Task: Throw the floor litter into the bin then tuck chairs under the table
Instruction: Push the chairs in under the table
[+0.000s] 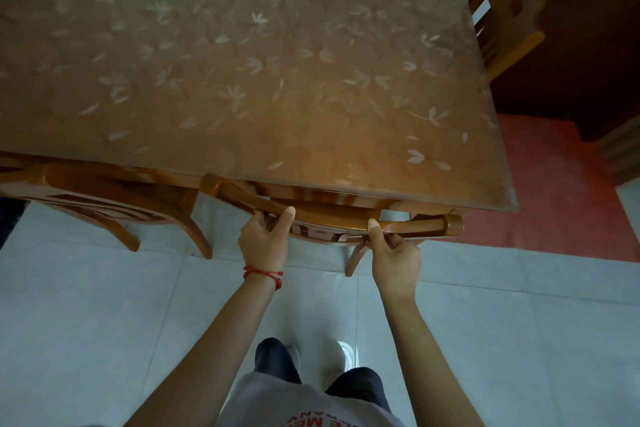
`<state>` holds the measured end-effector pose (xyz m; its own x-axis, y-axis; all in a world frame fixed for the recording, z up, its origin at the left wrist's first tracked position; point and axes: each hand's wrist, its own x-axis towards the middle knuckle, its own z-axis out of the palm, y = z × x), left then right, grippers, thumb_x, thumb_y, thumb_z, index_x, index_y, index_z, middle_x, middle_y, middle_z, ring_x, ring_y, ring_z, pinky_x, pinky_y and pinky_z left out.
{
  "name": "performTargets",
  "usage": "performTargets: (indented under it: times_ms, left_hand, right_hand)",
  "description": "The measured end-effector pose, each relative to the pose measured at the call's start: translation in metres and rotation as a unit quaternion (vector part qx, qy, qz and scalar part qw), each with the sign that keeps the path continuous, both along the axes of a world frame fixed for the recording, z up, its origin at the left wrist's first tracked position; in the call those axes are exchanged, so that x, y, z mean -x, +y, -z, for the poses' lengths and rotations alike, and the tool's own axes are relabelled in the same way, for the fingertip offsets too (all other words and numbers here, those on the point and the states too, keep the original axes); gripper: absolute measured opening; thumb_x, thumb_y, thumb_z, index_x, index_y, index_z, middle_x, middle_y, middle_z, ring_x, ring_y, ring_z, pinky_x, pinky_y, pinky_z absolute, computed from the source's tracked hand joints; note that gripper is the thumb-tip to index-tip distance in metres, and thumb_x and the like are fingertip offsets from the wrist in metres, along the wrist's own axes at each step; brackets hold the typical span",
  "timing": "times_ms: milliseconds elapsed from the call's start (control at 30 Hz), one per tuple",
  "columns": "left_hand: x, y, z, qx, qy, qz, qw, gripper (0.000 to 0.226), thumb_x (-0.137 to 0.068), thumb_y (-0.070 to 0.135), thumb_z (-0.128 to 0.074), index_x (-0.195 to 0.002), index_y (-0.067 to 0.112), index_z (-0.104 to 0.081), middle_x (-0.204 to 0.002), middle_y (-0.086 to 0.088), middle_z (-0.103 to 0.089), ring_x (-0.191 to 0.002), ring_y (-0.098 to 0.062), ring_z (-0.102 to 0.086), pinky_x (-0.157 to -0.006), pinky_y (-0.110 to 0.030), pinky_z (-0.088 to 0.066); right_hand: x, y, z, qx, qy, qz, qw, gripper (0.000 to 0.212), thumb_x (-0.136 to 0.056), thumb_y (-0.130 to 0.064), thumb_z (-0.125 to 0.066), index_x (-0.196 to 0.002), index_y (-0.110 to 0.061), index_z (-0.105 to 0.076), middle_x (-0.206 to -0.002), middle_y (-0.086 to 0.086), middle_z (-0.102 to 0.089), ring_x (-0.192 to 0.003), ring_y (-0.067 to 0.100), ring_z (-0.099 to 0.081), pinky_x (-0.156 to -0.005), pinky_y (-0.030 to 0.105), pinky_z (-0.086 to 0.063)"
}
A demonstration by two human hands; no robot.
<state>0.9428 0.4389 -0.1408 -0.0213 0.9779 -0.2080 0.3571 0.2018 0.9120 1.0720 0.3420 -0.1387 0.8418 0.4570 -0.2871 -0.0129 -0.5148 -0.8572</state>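
The chair [332, 218] top rail, lying crosswise at the table [242, 80] edge, is being gripped by both hands, left hand [265, 243] and right hand [394, 262]; seemingly nearly tucked

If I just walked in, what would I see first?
First, two hands gripping the top rail of a wooden chair at the table's near edge: the left hand and the right hand. Then the big table, covered in a leaf pattern. Another chair is tucked in on the left.
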Motion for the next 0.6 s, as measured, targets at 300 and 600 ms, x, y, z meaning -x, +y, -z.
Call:
performTargets:
  times_ms: [300,600]
  left_hand:
    - [-0.004,-0.005,0.002,-0.014,-0.001,0.004,1.000,0.031,-0.081,0.030,-0.065,-0.086,-0.001,-0.063,-0.085,-0.013,-0.068,-0.086,-0.029,-0.064,-0.083,-0.039,-0.051]
    - [-0.019,-0.022,0.002,-0.010,0.007,-0.003,1.000,0.033,-0.081,0.031,-0.065,-0.078,-0.002,-0.060,-0.074,-0.009,-0.063,-0.073,-0.022,-0.058,-0.072,-0.031,-0.047]
  right_hand:
    - [-0.005,-0.004,0.000,0.001,0.003,0.004,1.000,0.040,-0.086,-0.039,-0.057,-0.073,-0.002,-0.068,-0.058,0.002,-0.061,-0.053,0.009,-0.055,-0.051,0.016,-0.037]
    - [-0.023,-0.016,0.002,0.007,-0.008,-0.001,1.000,0.044,-0.086,-0.041,-0.056,-0.071,-0.001,-0.067,-0.060,0.003,-0.064,-0.056,0.011,-0.059,-0.051,0.017,-0.037]
